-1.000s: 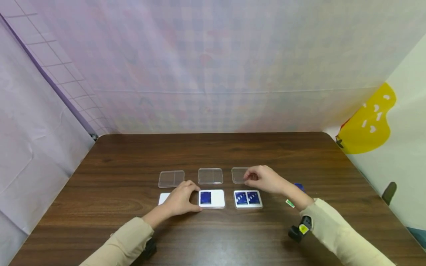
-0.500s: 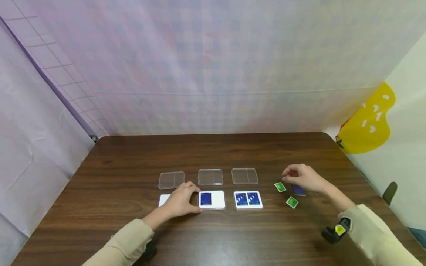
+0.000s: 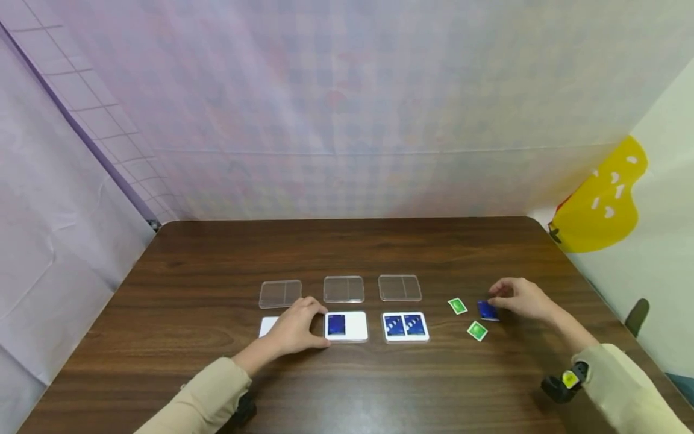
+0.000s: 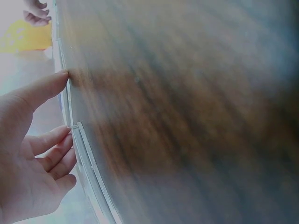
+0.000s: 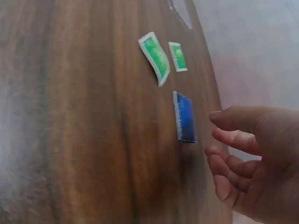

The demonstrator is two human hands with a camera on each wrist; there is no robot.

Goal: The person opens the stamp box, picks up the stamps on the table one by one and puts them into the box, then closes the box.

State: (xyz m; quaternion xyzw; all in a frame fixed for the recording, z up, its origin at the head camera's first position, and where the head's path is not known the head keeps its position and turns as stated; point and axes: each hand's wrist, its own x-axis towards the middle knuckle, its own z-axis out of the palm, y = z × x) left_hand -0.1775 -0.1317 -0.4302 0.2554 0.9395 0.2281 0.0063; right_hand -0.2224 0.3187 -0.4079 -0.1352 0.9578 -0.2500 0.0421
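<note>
My left hand (image 3: 297, 327) holds the left end of the middle clear case (image 3: 355, 326), thumb at its near edge. That case has a white insert with one dark blue stamp (image 3: 336, 325) on its left half. On the right, my right hand (image 3: 522, 298) hovers beside a loose blue stamp (image 3: 487, 311). In the right wrist view, its fingers are loosely bent and hold nothing, a little apart from the blue stamp (image 5: 185, 117). Two green stamps (image 3: 458, 306) with serrated white edges lie nearby. The right-hand case (image 3: 405, 338) bears two blue moon-phase stamps.
Behind the cases stand three clear lids in a row: left (image 3: 273, 295), middle (image 3: 344, 290) and right (image 3: 399, 288). A third white-lined case (image 3: 267, 326) is partly hidden by my left hand. The brown table (image 3: 347, 247) ends at a hanging cloth (image 3: 347, 120).
My right hand has moved right, from above the right lid past the green stamps to the loose blue stamp, uncovering the green stamps and lid. My left hand has stayed in place.
</note>
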